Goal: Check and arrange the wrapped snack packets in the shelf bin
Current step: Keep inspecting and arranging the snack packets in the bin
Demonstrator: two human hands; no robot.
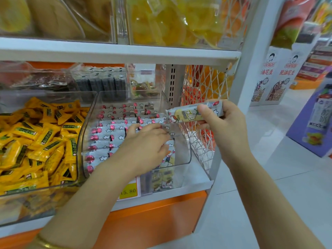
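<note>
Beside bin (180, 151) | packet (179, 116) in right hand (225, 124) grip | left hand (146, 141) in bin

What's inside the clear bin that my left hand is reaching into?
The clear bin holds rows of silver snack packets with red marks. The left hand covers some near the front right, so those cannot be seen.

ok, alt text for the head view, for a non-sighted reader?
The right hand holds one wrapped snack packet up at the right edge of a clear shelf bin, while the left hand lies on the rows of silver packets inside it. A bin of yellow packets sits to its left.
</note>
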